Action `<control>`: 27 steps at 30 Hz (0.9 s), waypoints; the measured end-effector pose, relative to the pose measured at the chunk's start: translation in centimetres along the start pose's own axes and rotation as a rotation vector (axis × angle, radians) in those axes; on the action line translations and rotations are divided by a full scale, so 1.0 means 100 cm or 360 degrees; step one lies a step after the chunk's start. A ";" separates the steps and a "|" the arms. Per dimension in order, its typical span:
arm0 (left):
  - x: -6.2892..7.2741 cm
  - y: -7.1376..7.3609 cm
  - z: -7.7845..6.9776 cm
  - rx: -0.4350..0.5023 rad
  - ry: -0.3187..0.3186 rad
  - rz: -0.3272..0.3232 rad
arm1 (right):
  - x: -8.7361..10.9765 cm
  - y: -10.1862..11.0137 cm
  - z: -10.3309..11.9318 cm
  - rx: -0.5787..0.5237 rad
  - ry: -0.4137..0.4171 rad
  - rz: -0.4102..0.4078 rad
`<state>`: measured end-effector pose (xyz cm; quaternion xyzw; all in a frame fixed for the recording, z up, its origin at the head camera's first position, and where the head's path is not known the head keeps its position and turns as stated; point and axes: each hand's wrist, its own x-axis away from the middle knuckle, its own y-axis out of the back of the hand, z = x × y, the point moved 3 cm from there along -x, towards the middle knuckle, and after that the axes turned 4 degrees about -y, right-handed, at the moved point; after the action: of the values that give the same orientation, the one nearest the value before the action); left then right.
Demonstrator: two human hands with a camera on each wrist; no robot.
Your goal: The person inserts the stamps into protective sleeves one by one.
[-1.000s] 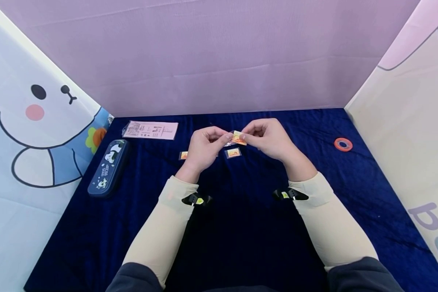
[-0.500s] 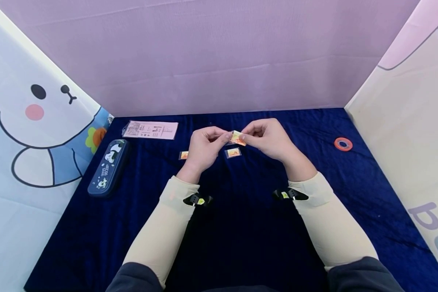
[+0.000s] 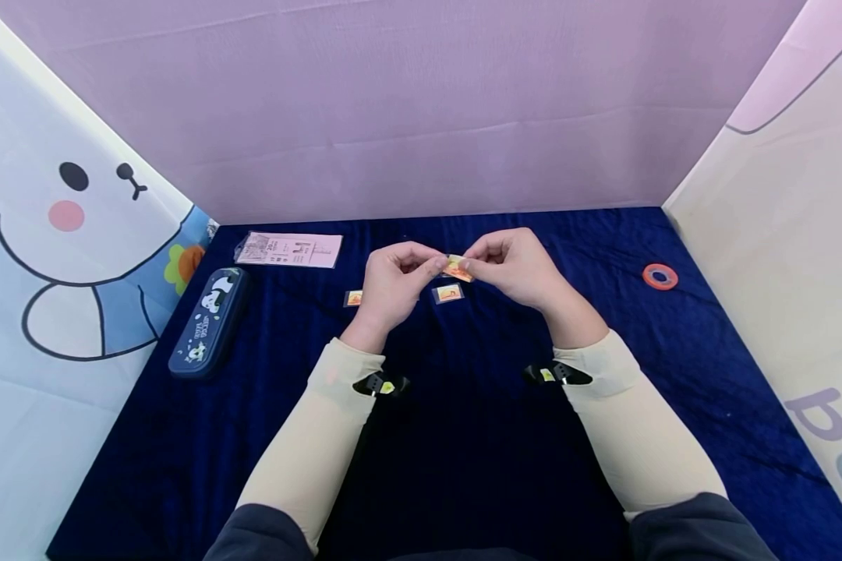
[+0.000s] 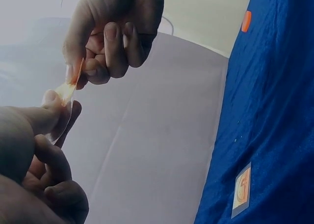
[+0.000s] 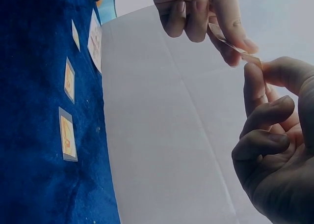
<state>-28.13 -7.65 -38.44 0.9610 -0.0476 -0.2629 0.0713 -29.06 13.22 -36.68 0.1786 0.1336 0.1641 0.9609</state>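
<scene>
My left hand [image 3: 395, 287] pinches a clear plastic sleeve [image 4: 63, 128] between thumb and fingers. My right hand [image 3: 515, 265] pinches a small yellow-orange picture card [image 3: 458, 269] by its right edge. The hands meet above the table, and the card's left part lies at the sleeve's mouth. How far it sits inside is hidden by my fingertips. Below lie small cards in clear sleeves: one [image 3: 449, 293] under the held card, another [image 3: 353, 298] partly behind my left wrist. Between them, a middle one [image 5: 69, 80] shows in the right wrist view.
A pink printed sheet [image 3: 295, 250] in a clear bag lies at the back left. Nearer stands a dark blue panda pencil case [image 3: 208, 322]. An orange tape roll [image 3: 659, 277] lies at the right on the blue cloth [image 3: 681, 374]. Fabric walls enclose three sides.
The held card has tilted and shifted slightly between the fingertips, and more of its orange face shows. Both hands stay in nearly the same place. The things on the table have not moved.
</scene>
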 end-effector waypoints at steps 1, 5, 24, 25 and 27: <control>0.000 0.000 0.000 0.0013 0.0001 -0.0007 | 0.000 0.000 0.000 0.0002 0.0006 0.0003; 0.000 -0.001 0.000 0.0045 0.0021 -0.0012 | 0.000 0.000 0.000 -0.0004 0.0013 0.0007; 0.001 -0.003 0.000 0.0048 0.0074 0.0043 | -0.001 0.000 0.001 0.0055 0.0054 -0.0054; 0.000 -0.003 0.000 0.0053 0.0072 0.0044 | -0.001 0.000 0.001 0.0057 0.0054 -0.0061; 0.000 -0.003 0.001 0.0063 0.0070 0.0053 | -0.002 0.001 0.000 0.0062 0.0051 -0.0075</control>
<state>-28.19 -7.32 -38.58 0.9669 -0.0674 -0.2394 0.0576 -29.24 13.27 -36.59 0.1914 0.1564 0.1417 0.9586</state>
